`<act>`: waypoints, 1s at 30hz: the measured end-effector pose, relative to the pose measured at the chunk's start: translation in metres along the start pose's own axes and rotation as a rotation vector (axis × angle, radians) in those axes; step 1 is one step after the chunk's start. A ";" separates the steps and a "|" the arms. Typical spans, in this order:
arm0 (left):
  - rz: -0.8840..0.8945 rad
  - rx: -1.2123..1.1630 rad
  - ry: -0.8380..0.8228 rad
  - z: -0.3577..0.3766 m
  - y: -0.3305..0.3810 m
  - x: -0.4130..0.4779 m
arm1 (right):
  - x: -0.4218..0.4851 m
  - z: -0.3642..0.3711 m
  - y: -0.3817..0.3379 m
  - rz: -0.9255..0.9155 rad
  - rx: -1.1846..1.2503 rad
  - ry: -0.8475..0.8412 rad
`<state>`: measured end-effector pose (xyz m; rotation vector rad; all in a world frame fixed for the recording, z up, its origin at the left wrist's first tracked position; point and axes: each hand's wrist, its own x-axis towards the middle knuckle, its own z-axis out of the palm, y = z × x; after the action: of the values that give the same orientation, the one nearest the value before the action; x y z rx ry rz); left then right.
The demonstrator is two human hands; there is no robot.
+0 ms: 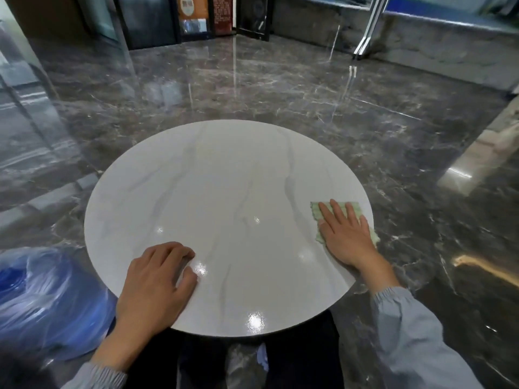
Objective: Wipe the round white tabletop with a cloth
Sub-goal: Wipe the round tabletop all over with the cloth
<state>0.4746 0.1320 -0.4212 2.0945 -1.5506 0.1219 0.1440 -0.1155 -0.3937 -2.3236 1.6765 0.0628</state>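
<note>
Right hand [346, 234] presses green cloth [317, 210] at the bench's [224, 178] 3 o'clock edge, fingers [338, 211] straight. Left hand [157, 279] rests at 7 o'clock, fingers loosely curled, empty.

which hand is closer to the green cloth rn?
Right. The right hand lies flat on the green cloth at the right edge of the tabletop; the left hand rests on the near-left part, well apart from the cloth.

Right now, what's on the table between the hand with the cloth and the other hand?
Nothing: in the head view, only bare, glossy round white tabletop lies between the left hand and the right hand pressing the pale green cloth.
</note>
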 end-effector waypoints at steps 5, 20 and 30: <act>0.032 -0.010 0.009 -0.004 0.006 -0.001 | -0.050 0.029 -0.060 -0.226 -0.060 -0.016; 0.033 -0.045 0.007 -0.008 0.009 0.000 | 0.006 -0.011 0.007 0.027 -0.026 0.032; 0.035 -0.032 0.023 -0.004 0.008 -0.002 | -0.068 0.041 -0.126 -0.399 -0.090 -0.007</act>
<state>0.4673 0.1342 -0.4155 2.0348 -1.5655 0.1322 0.2445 -0.0062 -0.3951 -2.6741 1.1995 0.0676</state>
